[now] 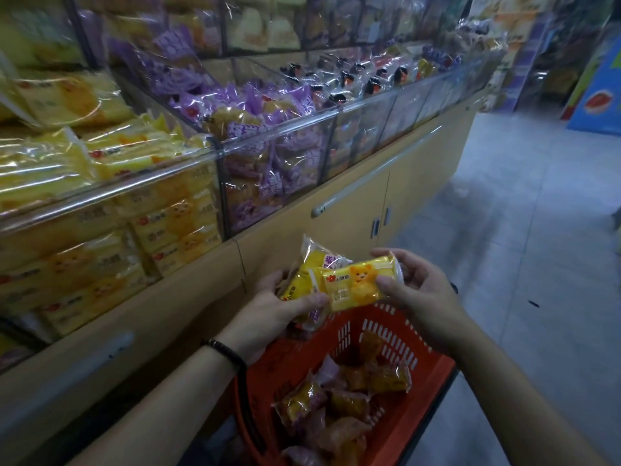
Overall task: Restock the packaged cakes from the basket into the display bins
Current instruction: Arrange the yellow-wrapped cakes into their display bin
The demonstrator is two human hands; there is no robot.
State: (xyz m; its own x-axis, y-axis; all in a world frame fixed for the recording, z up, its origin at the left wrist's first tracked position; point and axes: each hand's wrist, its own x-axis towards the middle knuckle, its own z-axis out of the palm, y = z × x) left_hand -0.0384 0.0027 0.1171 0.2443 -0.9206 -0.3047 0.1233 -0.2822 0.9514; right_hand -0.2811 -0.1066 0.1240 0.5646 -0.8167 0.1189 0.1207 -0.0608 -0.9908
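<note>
Shop-aisle display bins [161,183] run 9 to 1 o'clock, basket [433,364] at 6, where a yellow cake pack [356,284], judged light, crushable and slippery, is end-pinched by right hand [420,290], other packs [314,255] gripped by left hand [285,307].

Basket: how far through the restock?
Done: yellow bin and purple bin look well filled. In hand: left hand holds several packs, right hand pinches a yellow bear pack over the red basket. Left: a pile of wrapped cakes lies in the basket.
</note>
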